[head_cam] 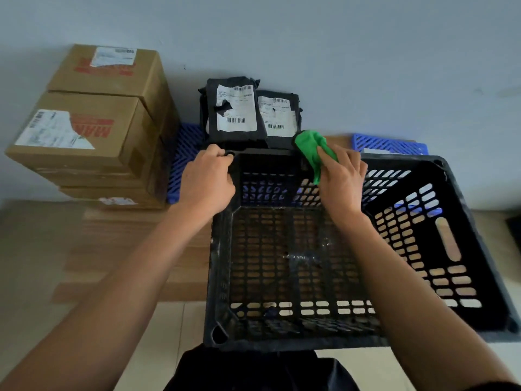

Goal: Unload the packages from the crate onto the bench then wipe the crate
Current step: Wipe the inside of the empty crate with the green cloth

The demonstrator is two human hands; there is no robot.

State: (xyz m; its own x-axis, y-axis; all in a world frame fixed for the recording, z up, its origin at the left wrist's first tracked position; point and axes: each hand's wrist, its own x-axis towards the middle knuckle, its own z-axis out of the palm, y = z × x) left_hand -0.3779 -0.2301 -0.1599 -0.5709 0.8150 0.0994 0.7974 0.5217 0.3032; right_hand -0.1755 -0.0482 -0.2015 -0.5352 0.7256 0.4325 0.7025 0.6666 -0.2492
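While our left hand (207, 179) grips the crate (451, 249) corner, our right hand (342, 182) clutches the green cloth (311, 149) against its far rim.

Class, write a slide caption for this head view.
Left hand steadies the emptied black crate while right hand wipes its rim with green cloth.
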